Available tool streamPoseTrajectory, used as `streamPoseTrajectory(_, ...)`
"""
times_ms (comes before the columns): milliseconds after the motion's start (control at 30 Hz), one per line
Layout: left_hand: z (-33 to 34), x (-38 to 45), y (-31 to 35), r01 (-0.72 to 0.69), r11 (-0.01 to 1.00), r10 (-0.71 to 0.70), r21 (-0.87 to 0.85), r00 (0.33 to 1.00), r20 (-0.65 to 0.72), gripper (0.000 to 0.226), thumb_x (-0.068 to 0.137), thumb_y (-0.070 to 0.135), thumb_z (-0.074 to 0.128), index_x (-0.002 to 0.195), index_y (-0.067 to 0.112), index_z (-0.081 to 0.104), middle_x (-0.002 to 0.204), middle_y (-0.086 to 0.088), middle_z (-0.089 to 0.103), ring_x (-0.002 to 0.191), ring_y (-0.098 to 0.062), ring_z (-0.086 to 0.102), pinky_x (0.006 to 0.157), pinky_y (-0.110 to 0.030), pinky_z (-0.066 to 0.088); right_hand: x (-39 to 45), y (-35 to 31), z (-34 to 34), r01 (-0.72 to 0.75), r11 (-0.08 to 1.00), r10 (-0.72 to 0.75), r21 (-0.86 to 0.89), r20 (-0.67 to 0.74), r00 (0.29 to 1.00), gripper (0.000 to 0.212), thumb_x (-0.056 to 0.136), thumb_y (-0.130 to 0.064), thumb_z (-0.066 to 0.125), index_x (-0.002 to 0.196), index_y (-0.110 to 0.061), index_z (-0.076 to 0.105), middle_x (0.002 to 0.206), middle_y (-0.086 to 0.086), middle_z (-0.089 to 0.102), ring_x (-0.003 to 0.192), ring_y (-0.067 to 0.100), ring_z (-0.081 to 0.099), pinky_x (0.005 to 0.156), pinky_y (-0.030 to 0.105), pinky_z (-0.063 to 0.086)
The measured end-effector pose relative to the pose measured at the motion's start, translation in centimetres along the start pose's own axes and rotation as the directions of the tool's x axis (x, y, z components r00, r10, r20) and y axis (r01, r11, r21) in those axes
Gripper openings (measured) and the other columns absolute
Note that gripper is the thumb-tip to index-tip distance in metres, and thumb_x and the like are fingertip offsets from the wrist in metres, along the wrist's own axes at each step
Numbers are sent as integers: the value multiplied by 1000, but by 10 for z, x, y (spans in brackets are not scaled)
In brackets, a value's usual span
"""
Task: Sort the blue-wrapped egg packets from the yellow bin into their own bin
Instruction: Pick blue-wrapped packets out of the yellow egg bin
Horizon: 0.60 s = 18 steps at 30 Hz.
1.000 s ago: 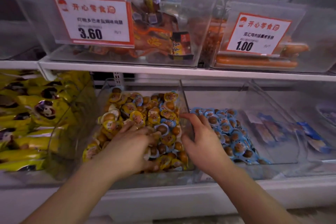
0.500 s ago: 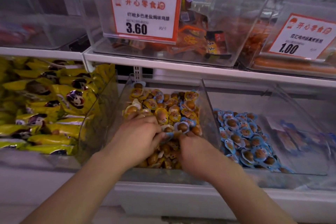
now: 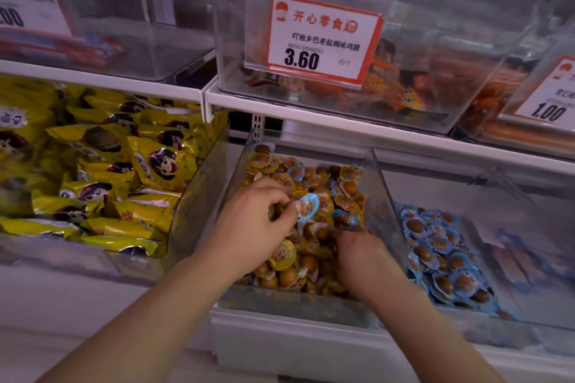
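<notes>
- A person's two bare arms reach into a clear plastic bin on the lower level of a shop shelf. This is the yellow bin of the task: it is heaped with small, round egg packets, most of them yellow-wrapped.
- The left hand is near the middle of the heap. Its thumb and fingertips pinch one blue-wrapped egg packet by its flat rim, raised a little above the pile.
- The right hand is by the bin's right wall, near the front edge, fingers curled down among the packets. Whether it holds anything cannot be told.
- More blue packets lie in the heap, one just beyond the right fingertips and one toward the back edge.
- The neighbouring bin to the right holds only blue packets, piled against its left wall and front edge.
- To the left, a bin of large yellow snack bags.
- Handling, as a judgement: each packet looks light and small, a firm egg in glossy film that may slip. The flat sealed rim gives the surest pinch; squeezing the middle could crush the egg or split the seal.
</notes>
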<state>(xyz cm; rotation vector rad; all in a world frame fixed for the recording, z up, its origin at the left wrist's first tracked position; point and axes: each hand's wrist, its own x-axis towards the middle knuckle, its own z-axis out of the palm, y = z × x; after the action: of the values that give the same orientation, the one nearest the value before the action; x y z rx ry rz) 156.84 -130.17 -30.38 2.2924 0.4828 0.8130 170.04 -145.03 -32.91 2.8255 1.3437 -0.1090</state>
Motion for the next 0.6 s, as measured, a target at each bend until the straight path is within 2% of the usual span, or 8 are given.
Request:
streamPoseTrajectory(100,0,1,1,15,999,-16,-35,1000,-3,20,91,35,64,80,20,73,99,16,62,93,0,60,84,-33,52,0,4,-4,-45,976,56,213,-44,997,22,92,-21,58,114,-23,60,107,6,66,98,26,64,77,32,53)
streamPoseTrajectory(167,0,3,2,38,997,-39,-69,999,-25,21,91,34,64,80,19,73,99,14,63,92,0,60,83,-33,52,-1,4,-8,-67,863,114,500,-65,991,13,90,-20,61,103,-23,64,93,-1,70,84,21,69,72,34,57)
streamPoseTrajectory(233,0,4,2,60,992,-65,-115,997,-48,21,91,32,65,78,17,73,98,12,64,90,0,61,82,-33,53,-2,4,-15,-98,595,151,798,9,989,7,92,-13,62,94,-17,67,79,1,72,73,20,73,70,41,62)
streamPoseTrajectory(300,0,5,2,70,987,-80,-146,995,-60,21,90,28,67,76,14,72,97,10,65,90,-2,62,83,-33,53,-4,1,-20,-138,289,176,947,89,980,10,94,-5,61,100,-10,67,75,5,73,68,22,73,64,41,63)
streamPoseTrajectory(400,0,4,3,81,983,-93,-167,993,-70,19,90,26,68,77,14,72,96,9,66,90,-2,63,83,-32,53,-3,-1,-30,-157,-44,199,987,163,966,9,95,0,57,99,-5,63,75,14,65,60,23,63,51,29,52)
streamPoseTrajectory(467,0,4,3,79,982,-94,-169,992,-83,18,89,26,68,75,16,72,96,10,66,90,0,63,83,-29,52,-3,-2,-37,-162,-236,176,958,206,963,8,94,-1,54,96,-4,62,69,11,56,55,18,53,46,28,41)
streamPoseTrajectory(533,0,4,4,73,983,-89,-171,992,-93,19,89,27,68,74,17,71,96,12,66,90,1,62,83,-27,51,-4,0,-45,-172,-418,158,892,257,953,11,89,-6,57,99,-6,62,73,9,54,59,17,51,44,25,42)
streamPoseTrajectory(600,0,4,4,68,983,-84,-168,992,-91,19,89,28,67,73,17,71,96,12,66,91,1,62,84,-27,51,-5,3,-52,-157,-541,120,826,260,958,26,78,-18,67,101,-9,61,80,9,53,65,18,51,46,27,50)
